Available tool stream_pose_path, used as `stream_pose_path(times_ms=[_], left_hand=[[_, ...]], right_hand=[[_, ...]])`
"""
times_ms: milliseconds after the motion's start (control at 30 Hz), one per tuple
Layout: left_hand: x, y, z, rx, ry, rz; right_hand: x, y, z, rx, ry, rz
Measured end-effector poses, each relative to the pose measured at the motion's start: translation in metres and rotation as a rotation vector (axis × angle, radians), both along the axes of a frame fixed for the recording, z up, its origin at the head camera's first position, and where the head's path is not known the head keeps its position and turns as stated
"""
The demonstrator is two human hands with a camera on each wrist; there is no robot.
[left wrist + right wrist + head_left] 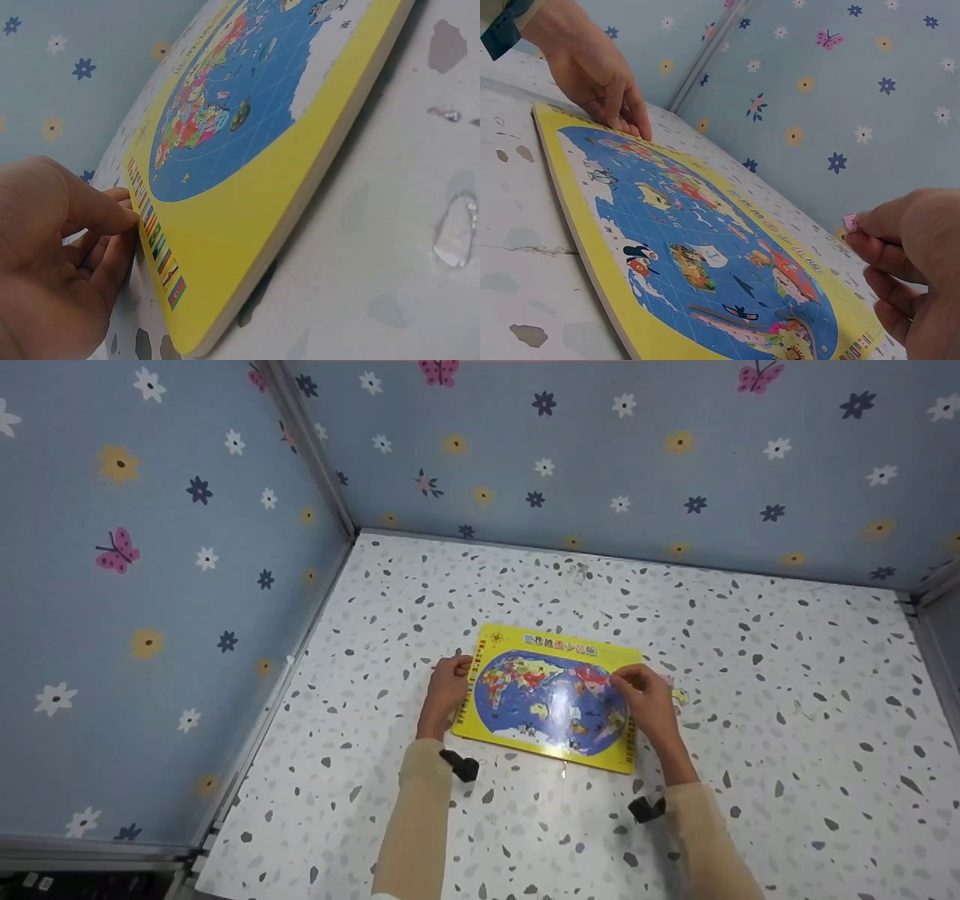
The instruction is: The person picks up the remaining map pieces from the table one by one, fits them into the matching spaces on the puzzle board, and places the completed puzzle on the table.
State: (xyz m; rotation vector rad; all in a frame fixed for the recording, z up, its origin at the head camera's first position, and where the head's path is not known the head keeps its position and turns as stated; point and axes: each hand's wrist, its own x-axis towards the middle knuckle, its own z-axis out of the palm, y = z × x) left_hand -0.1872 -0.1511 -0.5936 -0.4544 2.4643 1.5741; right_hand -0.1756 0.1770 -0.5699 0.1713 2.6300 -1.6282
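A yellow-bordered world map puzzle [510,740] lies on the speckled table. My left hand [448,686] is at its left edge; in the left wrist view the thumb and curled fingers of that hand [60,255] grip the border beside a row of small flags. Over the board's right side is my right hand [652,706]. Seen from the right wrist, this hand [915,262] pinches a small pink puzzle piece [850,223] between thumb and index finger, held above the board. Most of the piece is hidden by the fingertips.
A yellow-green puzzle piece [680,697] lies on the table [787,720] just right of the board, partly beside the right hand. Blue flowered panels [585,457] stand along the back and left of the table. Black straps hang near both wrists.
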Motion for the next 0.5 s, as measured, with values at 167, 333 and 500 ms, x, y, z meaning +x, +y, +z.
stream_pose_path(times_ms=[167,333,500], left_hand=[[-0.0013,0.0000,-0.0006,-0.011,0.005,-0.008],[-0.0019,0.0008,-0.0001,-0.014,-0.003,-0.002],[-0.0020,0.0020,0.0008,-0.016,-0.019,0.017]], right_hand=[[0.0013,0.0012,-0.0009,0.012,0.020,0.037],[0.0024,0.0039,-0.0011,0.022,0.032,0.071],[0.0017,0.0025,-0.0003,0.012,0.003,0.052]])
